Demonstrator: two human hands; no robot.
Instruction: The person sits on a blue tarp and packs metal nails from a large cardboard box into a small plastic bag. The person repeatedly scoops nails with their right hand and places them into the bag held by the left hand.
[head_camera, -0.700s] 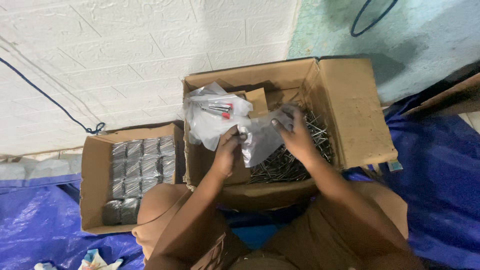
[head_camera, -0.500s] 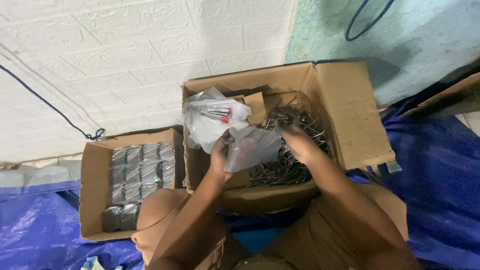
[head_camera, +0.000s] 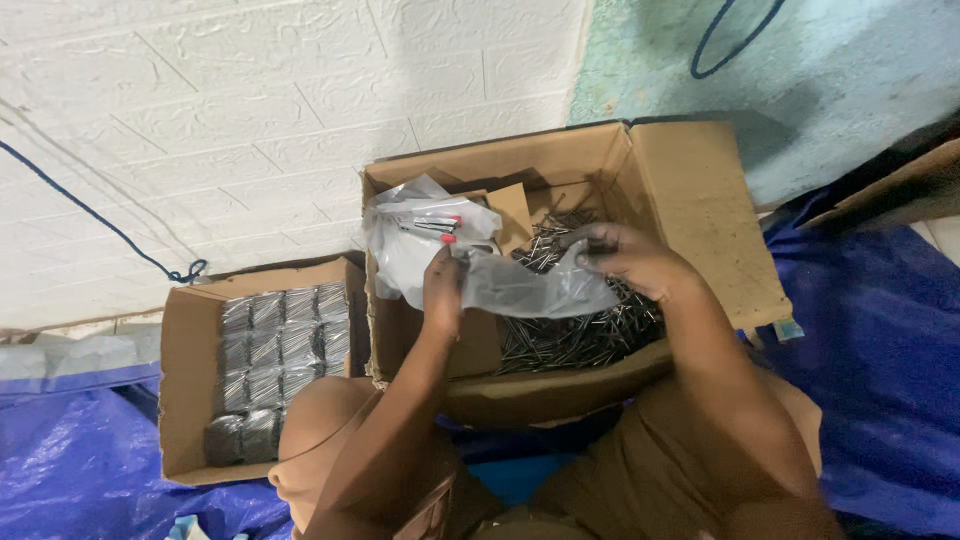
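We saw the left hand (head_camera: 443, 285) pinched shut on one end of a small clear plastic bag (head_camera: 530, 288), and the right hand (head_camera: 625, 255) closed its fingers on the opposite end, so the bag hung stretched between the two hands. The bag sat above the inside of the large open cardboard box (head_camera: 700, 215), just over a loose heap of thin metal nails (head_camera: 575, 335) that filled the box's floor. Whether any nails lay inside the bag, we could not tell.

Just behind the left hand, a crumpled bundle of clear plastic bags (head_camera: 420, 235) with small red marks rested against the box's left inner wall, beside a cardboard divider.

To the left of that box stood a smaller open cardboard box (head_camera: 185, 390), packed with neat rows of grey bundled packets (head_camera: 275, 345). Both boxes rested on a blue tarpaulin (head_camera: 880, 330) that spread under our knees. Behind them rose a white painted brick wall (head_camera: 250, 110), with a thin blue cord (head_camera: 95, 215) running across it, and a pale green wall (head_camera: 850, 80) stood to the right.
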